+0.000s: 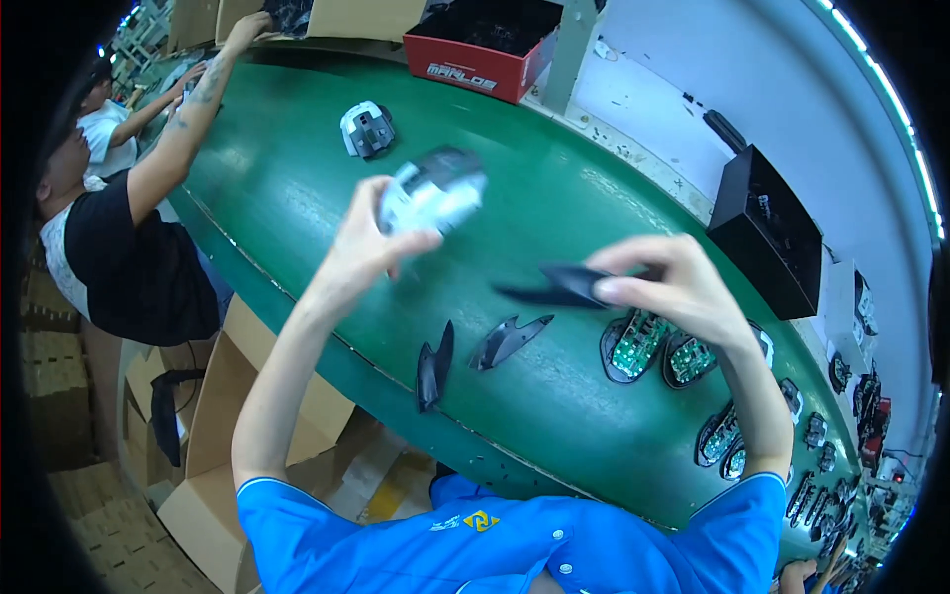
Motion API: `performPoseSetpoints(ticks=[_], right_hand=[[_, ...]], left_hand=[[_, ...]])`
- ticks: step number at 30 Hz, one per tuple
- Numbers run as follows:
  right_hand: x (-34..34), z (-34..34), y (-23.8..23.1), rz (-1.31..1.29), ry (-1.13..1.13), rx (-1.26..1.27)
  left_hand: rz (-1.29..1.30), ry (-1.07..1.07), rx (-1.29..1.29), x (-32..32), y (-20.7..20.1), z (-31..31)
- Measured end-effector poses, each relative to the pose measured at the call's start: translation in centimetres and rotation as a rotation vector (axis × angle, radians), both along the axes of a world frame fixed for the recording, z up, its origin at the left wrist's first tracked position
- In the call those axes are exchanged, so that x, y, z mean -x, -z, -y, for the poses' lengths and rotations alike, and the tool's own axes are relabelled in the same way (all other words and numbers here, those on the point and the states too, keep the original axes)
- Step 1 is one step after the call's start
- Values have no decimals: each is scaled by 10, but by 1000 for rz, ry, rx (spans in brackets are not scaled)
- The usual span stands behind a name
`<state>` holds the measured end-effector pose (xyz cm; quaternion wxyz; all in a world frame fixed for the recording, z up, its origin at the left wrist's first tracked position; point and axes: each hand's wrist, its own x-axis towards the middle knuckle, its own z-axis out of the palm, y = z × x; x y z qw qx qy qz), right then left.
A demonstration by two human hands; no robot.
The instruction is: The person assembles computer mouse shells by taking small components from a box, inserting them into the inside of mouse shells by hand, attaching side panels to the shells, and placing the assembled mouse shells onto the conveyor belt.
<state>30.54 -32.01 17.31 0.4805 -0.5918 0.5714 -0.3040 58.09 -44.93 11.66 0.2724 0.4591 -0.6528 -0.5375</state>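
My left hand (371, 238) is raised over the green table with its fingers round a white and dark grey computer mouse (435, 193), which is blurred by motion. To the right, my right hand (678, 287) pinches dark curved plastic side pieces (559, 285) between thumb and fingers; they are blurred, and I cannot tell exactly how many there are. On the table below lie two similar black side pieces, one upright in view (433, 368) and one slanted (507, 343). A second white and dark mouse (368, 130) rests farther back, beyond my left hand.
Mouse bases with green circuit boards (638, 346) lie beside my right forearm, several more at the right. A red box (485, 54) and a black box (767, 233) stand along the far edge. At left, a co-worker (129, 228) reaches toward a cardboard box (361, 18).
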Motion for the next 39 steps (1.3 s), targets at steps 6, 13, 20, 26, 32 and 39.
performPoseSetpoints(ticks=[6, 13, 20, 26, 32, 39], right_hand=[[8, -88, -26, -14, -38, 340], [11, -139, -32, 199, 203, 130], [13, -152, -30, -45, 131, 342], [11, -152, -24, -44, 109, 389], [7, -152, -19, -35, 92, 453], [6, -154, -16, -10, 144, 370]], left_hand=[[-305, 450, -555, 47, -31, -97], [-383, 694, -791, 60, -51, -131], [-277, 808, -268, 67, -46, -154], [-210, 785, -75, 62, -45, -163], [-187, 716, -19, 59, -45, -169], [-95, 641, 112, 57, -46, -179]])
